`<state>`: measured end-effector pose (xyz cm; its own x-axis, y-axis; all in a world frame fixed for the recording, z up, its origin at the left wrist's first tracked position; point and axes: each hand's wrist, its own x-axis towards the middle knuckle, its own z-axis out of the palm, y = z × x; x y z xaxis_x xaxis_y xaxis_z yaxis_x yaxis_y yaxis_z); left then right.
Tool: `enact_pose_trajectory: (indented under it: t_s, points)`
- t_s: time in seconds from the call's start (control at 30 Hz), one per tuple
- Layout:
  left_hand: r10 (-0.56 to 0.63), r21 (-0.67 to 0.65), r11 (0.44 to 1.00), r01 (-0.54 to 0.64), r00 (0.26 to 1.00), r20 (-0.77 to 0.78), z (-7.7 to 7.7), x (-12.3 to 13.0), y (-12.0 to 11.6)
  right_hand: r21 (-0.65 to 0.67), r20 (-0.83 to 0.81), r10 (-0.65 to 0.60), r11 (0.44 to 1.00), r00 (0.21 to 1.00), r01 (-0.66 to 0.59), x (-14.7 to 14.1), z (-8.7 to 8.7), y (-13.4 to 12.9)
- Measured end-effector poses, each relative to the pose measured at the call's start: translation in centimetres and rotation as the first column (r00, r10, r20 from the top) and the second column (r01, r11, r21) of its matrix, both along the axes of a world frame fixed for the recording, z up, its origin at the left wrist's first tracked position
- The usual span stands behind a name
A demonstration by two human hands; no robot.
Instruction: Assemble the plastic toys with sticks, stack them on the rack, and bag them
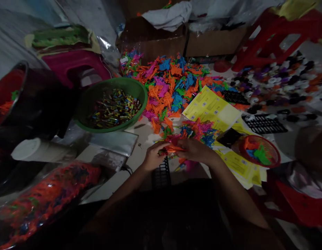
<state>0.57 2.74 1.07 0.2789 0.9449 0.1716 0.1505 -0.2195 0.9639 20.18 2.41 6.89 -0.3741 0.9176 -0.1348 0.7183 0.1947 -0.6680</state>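
Observation:
Both hands meet above the middle of the table, near its front. An orange plastic piece (174,148) lies between them. My left hand (155,155) has its fingers closed around the left end of it, where small green and red bits also show. My right hand (194,150) pinches the other end from the right. Under the hands is a black plastic grid (161,173). Just behind them rises a small heap of pink, blue and orange plastic pieces (202,128). The exact shape of the held piece is blurred.
A green basin (143,100) of small wrapped items stands at the left. Behind is a large pile of colourful plastic pieces (173,83). Yellow printed sheets (213,108) and a red basket (276,154) lie right. A filled plastic bag (51,194) is front left.

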Motion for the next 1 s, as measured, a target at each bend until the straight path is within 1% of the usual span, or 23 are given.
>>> enact_pose_trajectory:
  t_s: [0.03, 0.1, 0.17, 0.2, 0.23, 0.3, 0.37, 0.4, 0.47, 0.5, 0.53, 0.6, 0.63, 0.67, 0.7, 0.73, 0.77, 0.8, 0.83, 0.87, 0.93, 1.0]
  points:
    - [0.005, -0.015, 1.0, -0.005, 1.0, 0.01, 0.4, 0.3, -0.2, 0.016, -0.051, -0.031, 0.999, 0.998, 0.032, -0.3, -0.1, -0.8]
    - [0.095, -0.114, 0.989, -0.089, 0.995, 0.044, 1.0, 0.6, -0.8, 0.061, -0.137, -0.173, 0.981, 0.975, 0.183, -0.8, -0.6, -2.0]
    - [0.181, -0.22, 0.962, -0.162, 0.981, 0.07, 1.5, 0.7, -1.3, 0.059, -0.244, -0.336, 0.931, 0.91, 0.359, -0.9, -1.2, -2.7]
    - [0.187, -0.252, 0.954, -0.162, 0.979, 0.081, 1.8, 0.7, -1.5, 0.022, -0.297, -0.376, 0.916, 0.878, 0.4, -0.8, -1.5, -2.9]
    - [0.175, -0.278, 0.95, -0.142, 0.98, 0.098, 2.1, 0.6, -1.7, -0.029, -0.359, -0.387, 0.914, 0.849, 0.404, -0.7, -1.7, -3.1]
    - [0.148, -0.36, 0.93, -0.08, 0.975, 0.165, 2.6, 0.5, -2.0, -0.142, -0.512, -0.354, 0.933, 0.783, 0.33, -0.7, -1.9, -3.3]
    - [0.158, -0.498, 0.867, -0.002, 0.95, 0.271, 3.0, 0.6, -2.3, -0.211, -0.655, -0.329, 0.944, 0.681, 0.253, -1.3, -2.0, -3.6]
    - [0.177, -0.562, 0.826, 0.039, 0.929, 0.324, 3.1, 0.8, -2.5, -0.225, -0.702, -0.334, 0.942, 0.63, 0.249, -1.8, -2.2, -3.8]
    - [0.195, -0.633, 0.765, 0.119, 0.894, 0.404, 3.1, 1.3, -3.0, -0.234, -0.743, -0.371, 0.924, 0.557, 0.303, -3.2, -2.6, -4.2]
    - [0.18, -0.644, 0.748, 0.159, 0.886, 0.428, 3.0, 1.6, -3.2, -0.239, -0.75, -0.405, 0.903, 0.523, 0.357, -3.8, -2.9, -4.4]
    - [0.156, -0.649, 0.736, 0.193, 0.885, 0.44, 3.0, 1.8, -3.4, -0.245, -0.756, -0.453, 0.866, 0.473, 0.436, -4.3, -3.2, -4.6]
    - [0.107, -0.645, 0.728, 0.233, 0.891, 0.442, 2.9, 1.8, -3.7, -0.258, -0.764, -0.542, 0.754, 0.35, 0.605, -4.7, -3.7, -4.9]
    - [0.089, -0.64, 0.73, 0.241, 0.894, 0.438, 2.9, 1.7, -3.8, -0.256, -0.763, -0.568, 0.703, 0.308, 0.663, -4.6, -3.8, -5.0]
    - [0.08, -0.634, 0.735, 0.241, 0.897, 0.434, 2.9, 1.5, -3.8, -0.246, -0.756, -0.584, 0.672, 0.295, 0.699, -4.3, -3.8, -5.0]
    - [0.079, -0.627, 0.742, 0.238, 0.897, 0.434, 3.0, 1.3, -3.8, -0.229, -0.745, -0.589, 0.667, 0.313, 0.709, -4.0, -3.7, -5.1]
    - [0.079, -0.617, 0.75, 0.238, 0.894, 0.441, 3.0, 1.2, -3.7, -0.212, -0.73, -0.582, 0.691, 0.357, 0.691, -3.8, -3.5, -5.1]
    - [0.075, -0.607, 0.756, 0.245, 0.889, 0.452, 3.0, 1.1, -3.7, -0.201, -0.715, -0.566, 0.729, 0.41, 0.655, -3.6, -3.3, -5.2]
    - [0.068, -0.597, 0.76, 0.256, 0.883, 0.465, 3.0, 1.0, -3.7, -0.196, -0.708, -0.546, 0.762, 0.449, 0.617, -3.5, -3.2, -5.2]
    - [0.059, -0.589, 0.762, 0.269, 0.877, 0.476, 3.0, 1.0, -3.7, -0.198, -0.707, -0.527, 0.788, 0.472, 0.584, -3.5, -3.1, -5.3]
    - [0.045, -0.584, 0.76, 0.284, 0.874, 0.484, 3.0, 1.1, -3.8, -0.203, -0.712, -0.514, 0.803, 0.478, 0.561, -3.5, -3.0, -5.3]
    - [0.014, -0.583, 0.752, 0.307, 0.877, 0.48, 2.8, 1.2, -3.9, -0.214, -0.716, -0.507, 0.814, 0.48, 0.539, -3.8, -3.0, -5.5]
    - [0.003, -0.585, 0.754, 0.298, 0.89, 0.457, 2.6, 1.2, -4.0, -0.207, -0.709, -0.496, 0.825, 0.5, 0.525, -4.0, -3.1, -5.7]
